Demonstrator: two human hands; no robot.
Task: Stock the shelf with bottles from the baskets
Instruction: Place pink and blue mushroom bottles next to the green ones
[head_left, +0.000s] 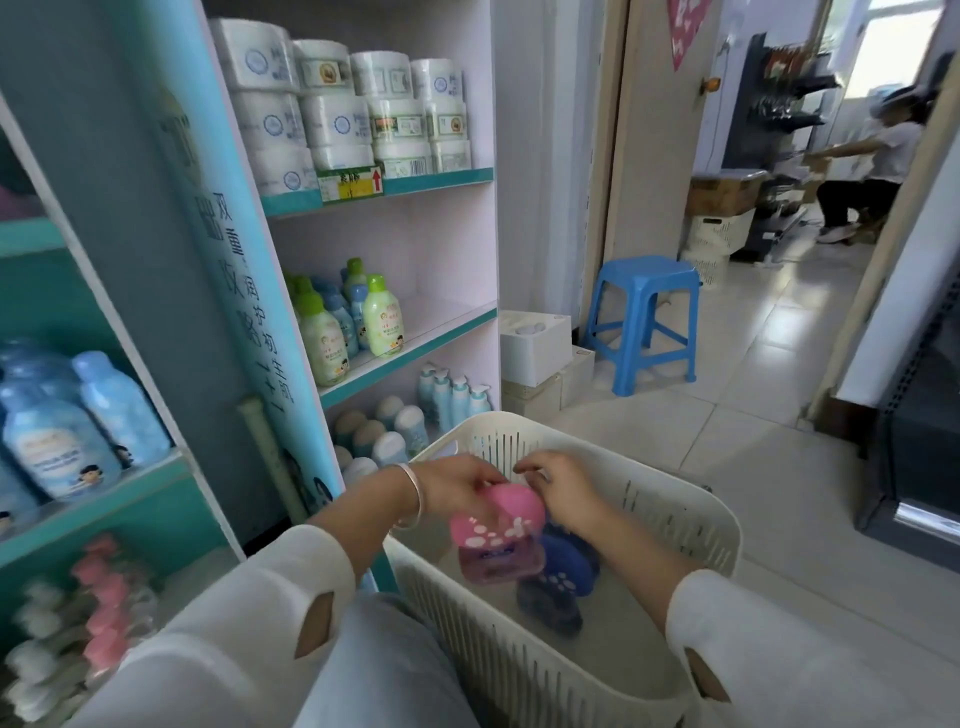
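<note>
Here the pink bottle sits tilted in the slatted cream basket near its left wall, spotted cap uppermost. The left hand curls its fingers over that cap. The right hand is just beside it, fingers bent down; whether they grip anything cannot be told. Dark blue bottles lie under it. The shelf stands to the left.

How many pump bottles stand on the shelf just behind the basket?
4. The pump bottles stand side by side under the middle shelf, at its right end, behind the round-capped bottles. More may be hidden behind them.
</note>
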